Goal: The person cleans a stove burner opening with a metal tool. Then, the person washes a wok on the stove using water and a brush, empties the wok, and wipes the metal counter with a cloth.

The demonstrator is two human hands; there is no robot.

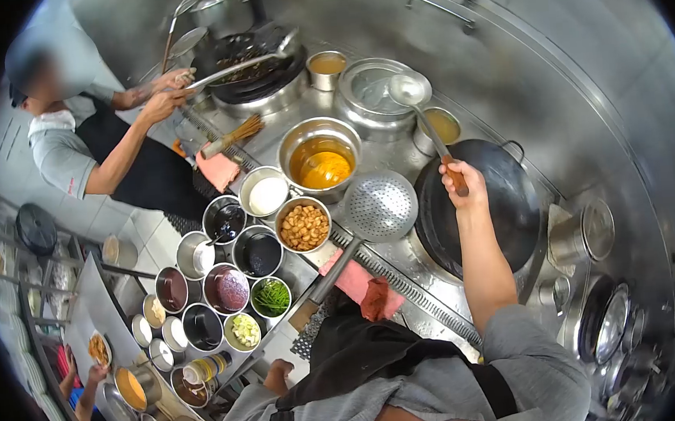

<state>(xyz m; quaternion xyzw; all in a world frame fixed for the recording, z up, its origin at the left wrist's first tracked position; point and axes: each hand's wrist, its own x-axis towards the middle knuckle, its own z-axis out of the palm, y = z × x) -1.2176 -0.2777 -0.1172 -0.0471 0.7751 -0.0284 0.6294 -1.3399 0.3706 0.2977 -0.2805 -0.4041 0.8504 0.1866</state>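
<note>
My right hand [465, 184] is closed round the wooden handle of a metal ladle [410, 90]. The ladle's bowl is over a lidded steel pot [361, 103], and whether they touch I cannot tell. Under my right hand is a large black wok [494, 215]. My left hand [280, 373] hangs low by my apron, beside the counter edge; its fingers look curled, too small to read. A perforated strainer [380, 206] lies left of the wok, its handle across the counter edge near a pink cloth [358, 279].
A co-worker [74, 135] at the left stirs a second wok [245, 60] with a long ladle. Between us stand a pot of yellow liquid [321, 161], a bowl of browned cubes [303, 224] and several ingredient containers. Pots [582, 232] stand at the right.
</note>
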